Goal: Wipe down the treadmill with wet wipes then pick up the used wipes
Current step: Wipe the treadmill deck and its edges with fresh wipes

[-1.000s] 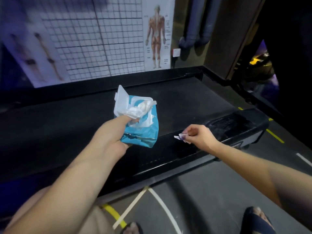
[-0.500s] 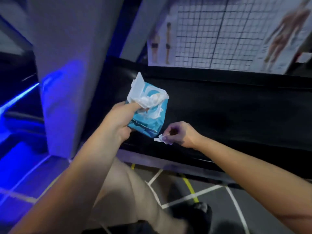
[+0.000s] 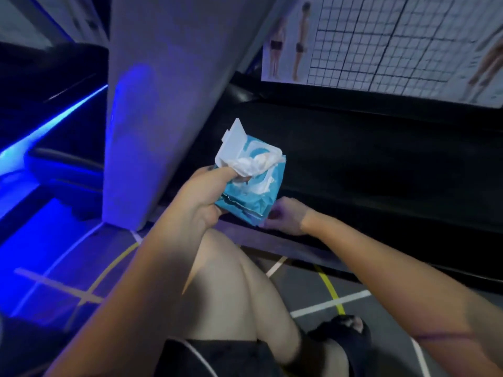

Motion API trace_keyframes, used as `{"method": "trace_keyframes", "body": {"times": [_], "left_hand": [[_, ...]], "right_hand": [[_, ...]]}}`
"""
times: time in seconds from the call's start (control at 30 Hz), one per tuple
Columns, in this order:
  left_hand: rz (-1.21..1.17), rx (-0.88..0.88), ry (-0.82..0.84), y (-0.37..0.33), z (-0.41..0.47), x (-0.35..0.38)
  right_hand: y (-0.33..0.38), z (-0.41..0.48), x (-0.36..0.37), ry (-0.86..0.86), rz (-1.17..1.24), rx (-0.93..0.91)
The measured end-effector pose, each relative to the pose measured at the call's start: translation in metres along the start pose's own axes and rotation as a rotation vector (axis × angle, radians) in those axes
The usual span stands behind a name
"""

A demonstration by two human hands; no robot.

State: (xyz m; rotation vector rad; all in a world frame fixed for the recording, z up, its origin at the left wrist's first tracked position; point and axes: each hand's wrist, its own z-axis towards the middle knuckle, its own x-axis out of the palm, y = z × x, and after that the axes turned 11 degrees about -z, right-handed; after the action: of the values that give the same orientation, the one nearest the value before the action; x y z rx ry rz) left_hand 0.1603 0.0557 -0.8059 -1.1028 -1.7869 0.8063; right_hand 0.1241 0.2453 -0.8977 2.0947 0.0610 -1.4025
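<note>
My left hand (image 3: 202,195) grips a blue wet-wipe pack (image 3: 251,197) above the near edge of the black treadmill deck (image 3: 367,170). The pack's white lid stands open. My left thumb presses a crumpled white wipe (image 3: 251,165) against the top of the pack. Just right of and below the pack is my right hand (image 3: 287,216), its fingertips hidden behind the pack's lower corner. Whether it holds anything there is hidden.
A grey treadmill upright (image 3: 163,104) rises at the left, beside blue strip lighting. A gridded posture poster (image 3: 394,44) hangs on the wall behind the deck. My bare knee (image 3: 231,281) and my foot in a black sandal (image 3: 343,333) are above the line-marked floor.
The view has swung left along the treadmill to the upright. My right hand, which pinched a small white scrap, has moved up to the pack's lower corner, and the scrap is out of sight.
</note>
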Motion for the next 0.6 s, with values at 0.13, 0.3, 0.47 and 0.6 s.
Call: {"method": "trace_keyframes", "body": {"times": [0.13, 0.3, 0.47, 0.6], "left_hand": [[-0.032, -0.045, 0.046, 0.013, 0.006, 0.025], [-0.092, -0.106, 0.18, 0.031, -0.001, 0.087], [-0.05, -0.128, 0.336, 0.052, -0.022, 0.155], [0.062, -0.132, 0.446, 0.076, -0.04, 0.206]], "right_hand": [[-0.023, -0.048, -0.044, -0.084, -0.151, 0.112], [-0.057, -0.128, -0.102, -0.414, -0.071, 0.395], [-0.072, -0.212, -0.139, -0.859, 0.049, 0.457], [-0.075, -0.263, -0.147, -0.794, -0.17, 0.17]]}}
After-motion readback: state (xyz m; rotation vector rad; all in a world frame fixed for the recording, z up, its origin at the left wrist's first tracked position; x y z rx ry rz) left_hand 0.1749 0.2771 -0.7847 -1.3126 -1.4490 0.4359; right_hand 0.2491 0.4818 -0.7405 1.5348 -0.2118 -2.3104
